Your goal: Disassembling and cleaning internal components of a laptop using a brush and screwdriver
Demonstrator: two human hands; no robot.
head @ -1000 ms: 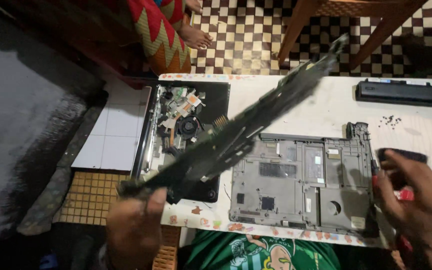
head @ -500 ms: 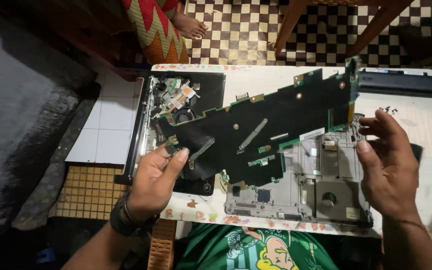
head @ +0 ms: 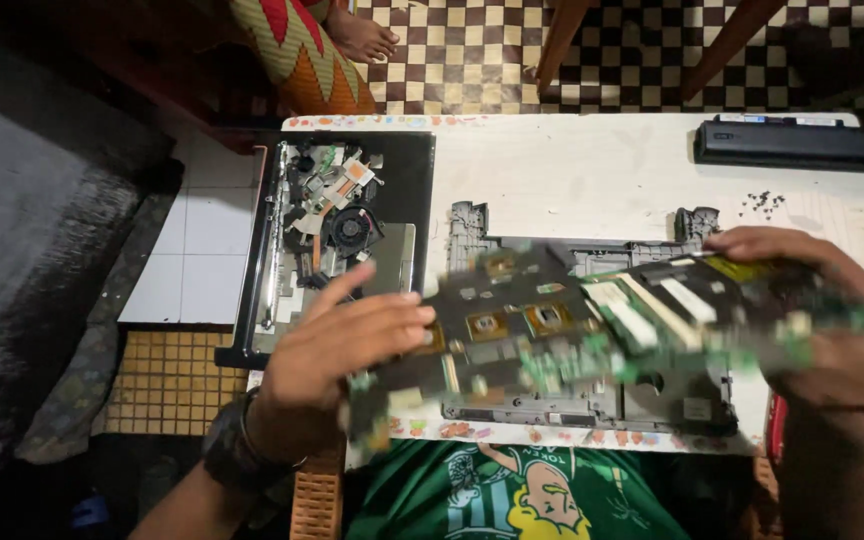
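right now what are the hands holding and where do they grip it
Both hands hold one green circuit board flat above the grey laptop base: the left hand at its left end, the right hand at its right end.

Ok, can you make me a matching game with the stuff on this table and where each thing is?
Things:
1. circuit board
2. long black battery
3. little fan
4. pile of tiny screws

Places:
A. inside the black tray on the left
B. held in both hands
C. far right edge of the table
D. loose on the white table, just below the battery

Pairs: 1-B, 2-C, 3-A, 4-D
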